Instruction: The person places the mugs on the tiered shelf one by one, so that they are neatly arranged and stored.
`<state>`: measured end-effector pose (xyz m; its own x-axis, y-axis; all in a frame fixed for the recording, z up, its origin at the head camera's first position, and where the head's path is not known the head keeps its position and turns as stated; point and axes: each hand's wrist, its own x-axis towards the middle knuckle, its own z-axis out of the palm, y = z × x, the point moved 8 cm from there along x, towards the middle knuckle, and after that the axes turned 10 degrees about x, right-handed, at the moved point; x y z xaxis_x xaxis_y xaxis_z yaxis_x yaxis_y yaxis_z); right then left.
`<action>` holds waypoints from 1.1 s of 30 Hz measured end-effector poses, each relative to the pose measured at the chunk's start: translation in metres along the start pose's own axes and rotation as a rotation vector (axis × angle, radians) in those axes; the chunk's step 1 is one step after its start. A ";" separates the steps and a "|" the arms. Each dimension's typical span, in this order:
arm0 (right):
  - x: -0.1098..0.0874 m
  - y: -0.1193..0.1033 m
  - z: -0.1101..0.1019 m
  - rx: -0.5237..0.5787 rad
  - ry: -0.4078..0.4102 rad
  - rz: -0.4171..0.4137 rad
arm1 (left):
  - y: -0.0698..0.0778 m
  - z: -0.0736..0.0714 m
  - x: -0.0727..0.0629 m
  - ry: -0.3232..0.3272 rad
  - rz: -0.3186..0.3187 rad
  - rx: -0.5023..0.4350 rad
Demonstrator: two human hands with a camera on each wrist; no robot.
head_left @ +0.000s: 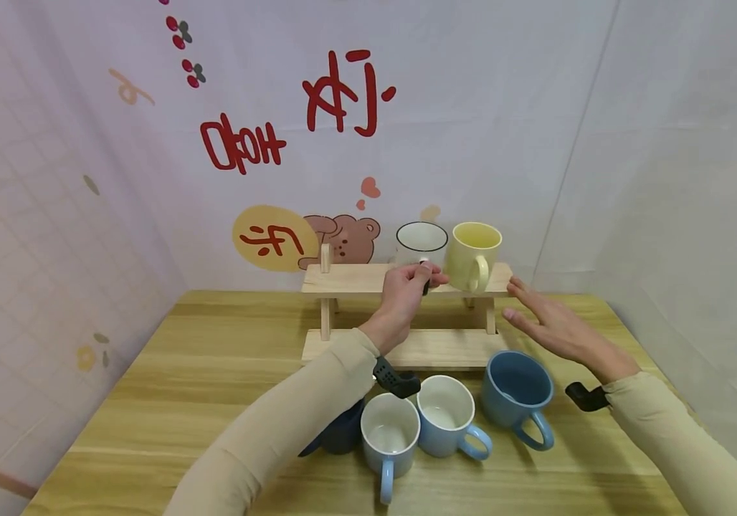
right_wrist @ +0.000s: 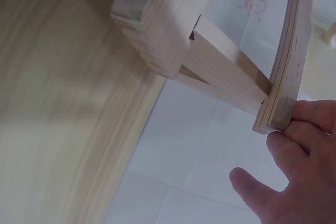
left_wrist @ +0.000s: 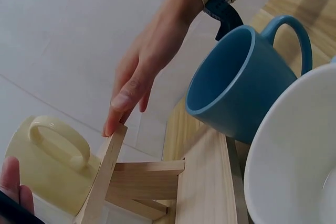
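Observation:
On the upper board of a two-tier wooden rack (head_left: pixel 349 279) stands a white mug (head_left: pixel 415 239) with a dark rim. My left hand (head_left: pixel 403 297) pinches its dark handle between thumb and fingers. Right beside it is a yellow mug (head_left: pixel 468 259), handle turned to the front; the left fingertips come close to it in the left wrist view. My right hand (head_left: pixel 552 326) has its fingers extended, and the fingertips touch the right end of the upper board (right_wrist: pixel 283 106), with the thumb held apart below.
Before the rack, on the wooden table (head_left: pixel 226 344), stand a large blue mug (head_left: pixel 518 390), two light blue mugs (head_left: pixel 391 441) with white insides, and a dark blue mug (head_left: pixel 344 431) partly behind the left sleeve. A printed cloth (head_left: pixel 472 143) hangs behind the table.

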<state>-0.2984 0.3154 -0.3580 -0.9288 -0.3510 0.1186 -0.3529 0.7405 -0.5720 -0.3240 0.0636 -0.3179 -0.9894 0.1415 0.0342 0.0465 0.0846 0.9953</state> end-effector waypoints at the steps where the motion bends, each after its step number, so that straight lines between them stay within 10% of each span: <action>1: 0.000 0.000 0.000 0.002 -0.001 0.001 | -0.001 0.001 0.001 -0.003 0.005 0.006; 15: 0.000 -0.001 0.003 -0.005 -0.006 0.010 | 0.009 -0.022 -0.001 -0.083 0.086 0.412; 23: 0.000 -0.001 0.003 -0.005 -0.003 0.004 | 0.028 -0.055 -0.035 -0.154 0.312 0.581; 33: 0.001 -0.004 0.002 -0.006 -0.005 -0.001 | 0.005 -0.123 -0.077 -0.236 0.347 0.704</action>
<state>-0.2978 0.3115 -0.3571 -0.9280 -0.3545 0.1149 -0.3543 0.7436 -0.5670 -0.2646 -0.0686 -0.3042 -0.8512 0.4707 0.2320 0.4982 0.5860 0.6390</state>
